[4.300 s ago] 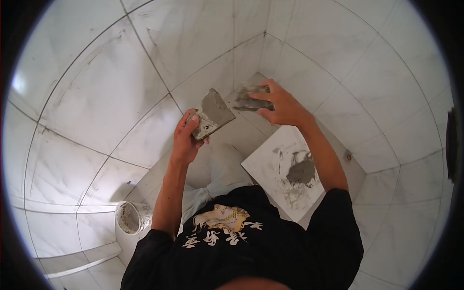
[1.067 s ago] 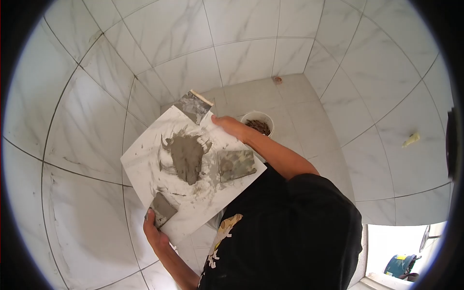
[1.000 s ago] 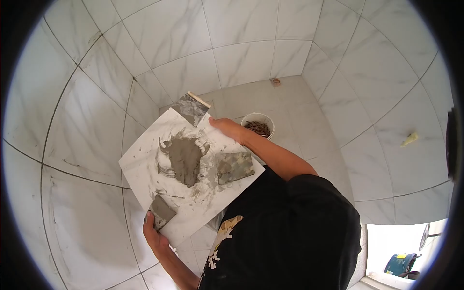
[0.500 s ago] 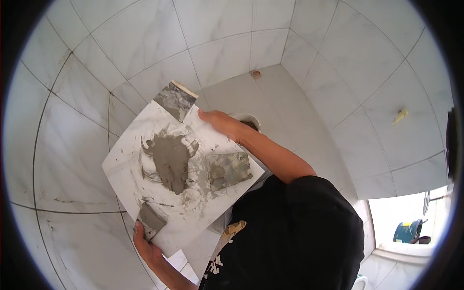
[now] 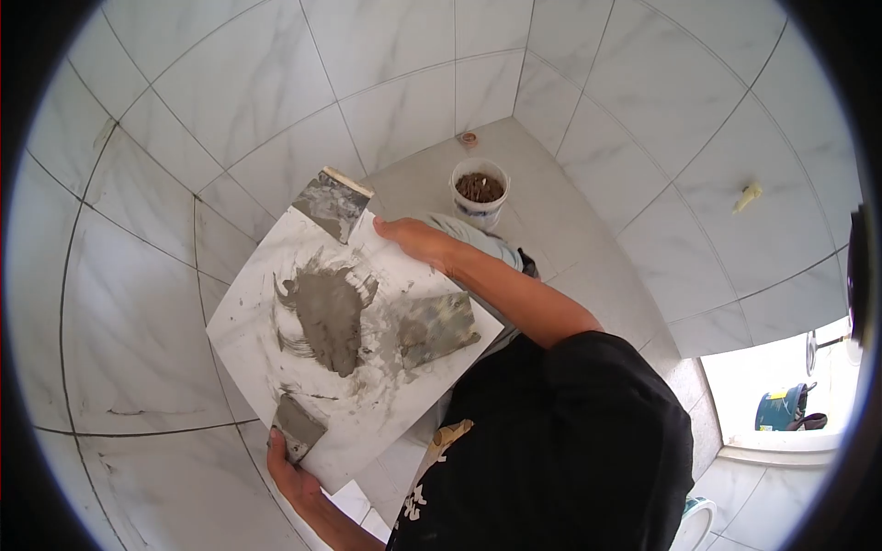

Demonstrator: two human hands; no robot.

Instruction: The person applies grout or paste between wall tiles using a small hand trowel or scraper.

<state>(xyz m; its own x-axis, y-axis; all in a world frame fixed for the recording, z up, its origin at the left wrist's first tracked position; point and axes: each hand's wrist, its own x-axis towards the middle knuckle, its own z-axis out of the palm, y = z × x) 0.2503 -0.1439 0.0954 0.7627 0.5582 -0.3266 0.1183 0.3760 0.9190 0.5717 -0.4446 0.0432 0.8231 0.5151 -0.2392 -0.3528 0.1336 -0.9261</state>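
Note:
A square white board [image 5: 248, 321] is held tilted in front of me, with a patch of wet grey mortar [image 5: 331, 317] smeared over its middle. My right hand [image 5: 418, 241] is closed on its upper edge, beside a smeared scraper blade [image 5: 333, 204] with a pale wood-like back edge. My left hand [image 5: 292, 470] grips the lower left edge. Its thumb touches a small mortar-coated plate [image 5: 299, 427] at that corner. Toward my body, a mottled rectangular plate [image 5: 436, 329] lies on the board. The fingers under the board are hidden.
Beyond the board, a white bucket [image 5: 478, 219] of brown lumpy material stands on the floor near a small ring-shaped roll [image 5: 469, 140]. Marbled tile walls [image 5: 395, 46] close in around me. A teal container [image 5: 781, 409] shows through the opening at right.
The view has shifted, and the board sits slightly lower and further right in it. The bucket, mostly hidden behind my right forearm before, now shows fully. Both hands keep their hold.

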